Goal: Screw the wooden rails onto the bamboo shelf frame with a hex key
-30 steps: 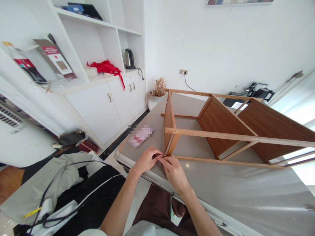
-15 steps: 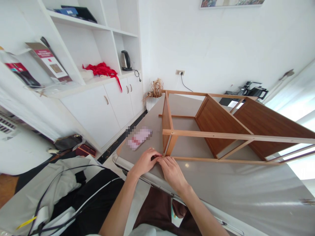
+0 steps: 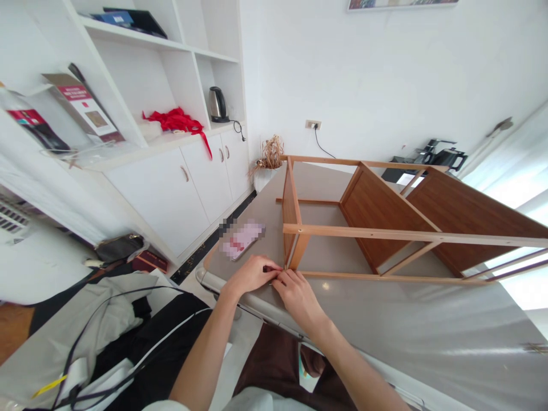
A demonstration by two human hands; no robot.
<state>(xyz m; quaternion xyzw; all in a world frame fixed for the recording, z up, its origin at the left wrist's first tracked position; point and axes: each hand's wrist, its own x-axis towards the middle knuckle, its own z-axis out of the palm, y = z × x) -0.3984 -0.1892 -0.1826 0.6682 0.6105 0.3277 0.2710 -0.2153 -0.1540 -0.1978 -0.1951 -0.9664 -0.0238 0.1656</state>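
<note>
A wooden shelf frame (image 3: 368,233) lies on its side on the grey table (image 3: 342,308), its slanted brown panels showing. Both of my hands meet at its near left corner, where a lower rail ends. My left hand (image 3: 253,275) reaches in from the left with thumb and fingers pinched together at the corner. Beside it, my right hand (image 3: 297,294) has its fingers bent over the end of the rail. Whatever lies between the fingertips is too small and too covered to make out.
A phone-like pink item (image 3: 242,240), partly blurred, lies left of the frame. Dried plants in a white pot (image 3: 262,178) stand behind the table. White cabinets (image 3: 162,188) line the left wall, with a kettle (image 3: 218,105) on a shelf. Clothes and cables (image 3: 107,319) are heaped at lower left.
My left hand has shifted slightly, its fingers curling closer at the corner. My right hand's fingers are more bent. The shelf frame stays in place.
</note>
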